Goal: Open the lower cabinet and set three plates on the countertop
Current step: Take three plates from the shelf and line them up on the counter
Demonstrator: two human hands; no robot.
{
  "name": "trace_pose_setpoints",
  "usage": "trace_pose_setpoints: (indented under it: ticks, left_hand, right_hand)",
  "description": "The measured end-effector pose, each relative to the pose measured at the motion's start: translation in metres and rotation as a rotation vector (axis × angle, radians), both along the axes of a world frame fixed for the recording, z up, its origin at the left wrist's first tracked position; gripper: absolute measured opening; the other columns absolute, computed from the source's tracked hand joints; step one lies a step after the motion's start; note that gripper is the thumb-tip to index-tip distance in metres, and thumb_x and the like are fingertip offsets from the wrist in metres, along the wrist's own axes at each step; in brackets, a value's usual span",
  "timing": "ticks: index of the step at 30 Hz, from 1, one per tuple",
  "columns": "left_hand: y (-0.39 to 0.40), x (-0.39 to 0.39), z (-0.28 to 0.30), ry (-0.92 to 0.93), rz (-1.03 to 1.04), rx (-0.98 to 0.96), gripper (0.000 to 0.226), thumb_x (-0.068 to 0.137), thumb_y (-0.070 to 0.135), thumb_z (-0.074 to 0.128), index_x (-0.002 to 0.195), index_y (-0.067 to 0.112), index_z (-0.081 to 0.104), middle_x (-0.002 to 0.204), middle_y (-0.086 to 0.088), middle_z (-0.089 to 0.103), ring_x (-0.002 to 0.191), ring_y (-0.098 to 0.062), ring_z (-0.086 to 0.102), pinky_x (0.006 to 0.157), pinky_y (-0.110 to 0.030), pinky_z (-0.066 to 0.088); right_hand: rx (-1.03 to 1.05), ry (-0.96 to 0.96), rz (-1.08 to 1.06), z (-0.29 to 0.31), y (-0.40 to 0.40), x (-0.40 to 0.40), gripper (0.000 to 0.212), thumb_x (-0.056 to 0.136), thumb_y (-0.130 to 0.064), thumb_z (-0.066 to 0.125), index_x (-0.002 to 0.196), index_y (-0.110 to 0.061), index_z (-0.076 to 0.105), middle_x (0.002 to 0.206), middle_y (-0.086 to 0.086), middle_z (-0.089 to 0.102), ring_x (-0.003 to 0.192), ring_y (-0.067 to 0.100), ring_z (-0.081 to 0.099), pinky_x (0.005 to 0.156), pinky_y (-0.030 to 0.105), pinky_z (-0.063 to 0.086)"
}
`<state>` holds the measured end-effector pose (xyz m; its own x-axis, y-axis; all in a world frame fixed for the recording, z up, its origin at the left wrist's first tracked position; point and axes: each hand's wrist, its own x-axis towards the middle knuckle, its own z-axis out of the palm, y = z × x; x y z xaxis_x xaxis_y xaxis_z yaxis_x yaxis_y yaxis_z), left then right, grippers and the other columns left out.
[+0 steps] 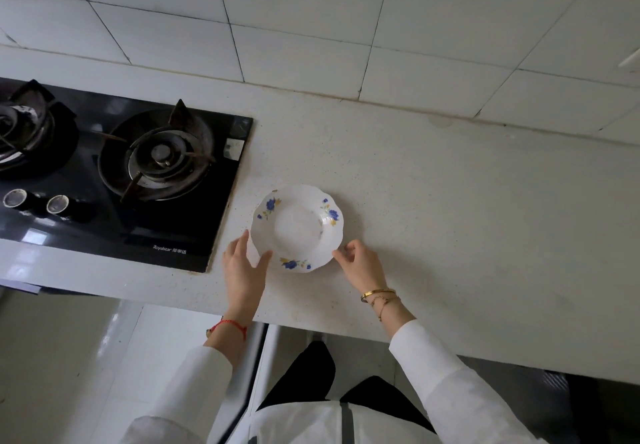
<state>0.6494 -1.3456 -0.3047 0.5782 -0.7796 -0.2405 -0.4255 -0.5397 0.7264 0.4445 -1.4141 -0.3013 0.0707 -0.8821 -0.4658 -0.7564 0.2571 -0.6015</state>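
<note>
A white plate (297, 227) with a scalloped rim and blue flowers lies on the pale speckled countertop (467, 222), just right of the stove. My left hand (244, 265) touches its near-left rim, thumb on top of the edge and fingers alongside. My right hand (358, 263) touches the near-right rim with its fingertips, fingers curled. Whether the plate rests fully on the counter or is still lifted a little is unclear. An open white cabinet door (254, 374) stands edge-on below the counter, between my arms.
A black glass gas stove (114, 180) with two burners and two knobs fills the counter's left part. White tiled wall (311, 28) runs behind. The counter's front edge crosses just beyond my wrists. Floor and my dark trousers show below.
</note>
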Motion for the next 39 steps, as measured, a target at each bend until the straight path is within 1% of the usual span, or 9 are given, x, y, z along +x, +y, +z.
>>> trace_pose_setpoints:
  ticks: [2,4,8,12,19,26,33,36,39]
  left_hand:
    - [0.0,-0.002,0.009,-0.086,-0.061,-0.071,0.062,0.088,0.026,0.067,0.143,0.012,0.042,0.141,-0.009,0.047,0.132,-0.026,0.04,0.11,-0.04,0.036]
    - [-0.002,-0.005,0.018,-0.144,-0.144,-0.13,0.059,0.088,0.022,0.067,0.142,0.012,0.044,0.141,-0.009,0.048,0.131,-0.027,0.041,0.108,-0.041,0.039]
    - [-0.007,-0.012,0.031,-0.209,-0.265,-0.159,0.06,0.087,0.02,0.068,0.141,0.01,0.045,0.143,-0.009,0.047,0.131,-0.028,0.039,0.108,-0.045,0.039]
    - [-0.008,-0.019,0.039,-0.255,-0.337,-0.145,0.061,0.088,0.024,0.065,0.144,0.013,0.042,0.147,-0.004,0.045,0.137,-0.026,0.034,0.112,-0.047,0.035]
    - [0.002,-0.031,0.05,-0.291,-0.382,-0.156,0.056,0.091,0.024,0.062,0.143,0.017,0.044,0.149,-0.004,0.043,0.142,-0.025,0.03,0.115,-0.047,0.03]
    - [0.026,-0.055,0.064,-0.342,-0.4,-0.248,0.053,0.089,0.018,0.065,0.139,0.014,0.049,0.144,-0.005,0.05,0.138,-0.027,0.038,0.112,-0.049,0.035]
    - [0.082,-0.105,0.069,-0.362,-0.424,-0.293,0.05,0.09,0.015,0.063,0.138,0.013,0.051,0.142,-0.004,0.053,0.137,-0.026,0.04,0.113,-0.046,0.034]
    - [0.117,-0.13,0.068,-0.367,-0.433,-0.285,0.048,0.091,0.016,0.06,0.138,0.013,0.05,0.143,-0.004,0.052,0.138,-0.026,0.039,0.115,-0.044,0.031]
    - [0.156,-0.157,0.067,-0.352,-0.432,-0.285,0.047,0.091,0.016,0.06,0.138,0.014,0.051,0.141,-0.002,0.053,0.138,-0.024,0.04,0.113,-0.046,0.033]
  right_hand:
    - [-0.009,0.008,0.019,0.003,0.0,-0.007,0.052,0.092,-0.04,0.059,0.129,-0.005,0.051,0.123,0.01,0.062,0.113,0.025,0.059,0.087,0.03,0.049]
    - [-0.044,0.022,0.035,0.008,0.0,-0.013,0.058,0.092,-0.041,0.057,0.137,-0.005,0.045,0.135,0.011,0.055,0.125,0.026,0.051,0.1,0.033,0.044]
    - [-0.16,0.054,0.066,0.02,0.001,-0.021,0.061,0.093,-0.042,0.055,0.141,-0.008,0.04,0.142,0.011,0.05,0.133,0.026,0.041,0.107,0.036,0.038]
    - [-0.292,0.084,0.071,0.033,0.005,-0.03,0.055,0.095,-0.038,0.054,0.141,-0.011,0.042,0.14,0.008,0.052,0.134,0.024,0.038,0.107,0.041,0.041]
    - [-0.436,0.11,0.077,0.045,0.021,-0.047,0.053,0.095,-0.034,0.055,0.14,-0.01,0.043,0.135,0.008,0.055,0.137,0.027,0.035,0.107,0.043,0.041]
    - [-0.486,0.077,0.059,0.056,0.049,-0.076,0.055,0.094,-0.034,0.056,0.142,-0.011,0.041,0.141,0.007,0.051,0.141,0.027,0.03,0.11,0.04,0.034]
    - [-0.542,0.063,0.059,0.068,0.106,-0.123,0.055,0.095,-0.035,0.053,0.144,-0.013,0.039,0.144,0.006,0.048,0.143,0.025,0.027,0.113,0.04,0.029]
    - [-0.552,0.074,0.07,0.071,0.139,-0.149,0.054,0.096,-0.035,0.053,0.143,-0.013,0.039,0.142,0.006,0.049,0.142,0.026,0.027,0.112,0.042,0.032]
    - [-0.569,0.081,0.071,0.072,0.175,-0.176,0.053,0.096,-0.035,0.053,0.142,-0.012,0.041,0.139,0.006,0.051,0.141,0.027,0.029,0.112,0.044,0.034]
